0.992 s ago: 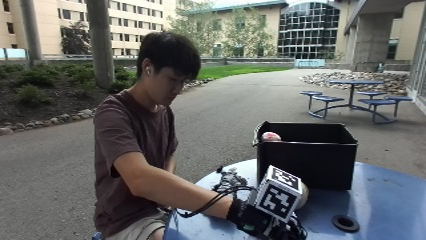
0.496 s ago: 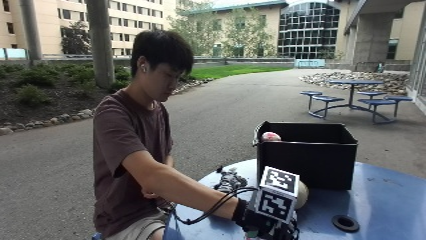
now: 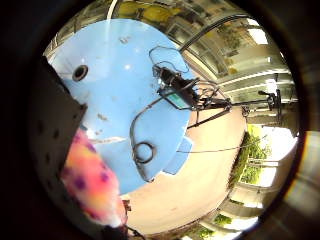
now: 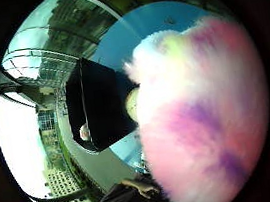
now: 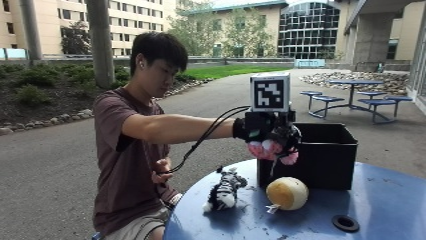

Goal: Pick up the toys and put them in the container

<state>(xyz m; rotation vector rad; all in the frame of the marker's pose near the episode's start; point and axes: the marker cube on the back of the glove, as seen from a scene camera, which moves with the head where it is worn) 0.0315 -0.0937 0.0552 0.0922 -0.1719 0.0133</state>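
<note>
Right hand (image 5: 266,131) risen from table, gripping pink plush toy (image 5: 269,149) (beside container (image 5: 326,150) rim).

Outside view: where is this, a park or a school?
Probably a campus courtyard, outdoors. Big buildings stand behind, picnic tables sit on the pavement, and the person works at a round blue table.

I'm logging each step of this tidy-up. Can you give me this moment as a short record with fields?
hand: gloved right hand grips pink plush toy, raised beside the bin's near rim
bin: black, on blue table
toys on table: zebra plush, lying; yellowish ball beside the bin
stage: pink toy not yet in the bin
</note>
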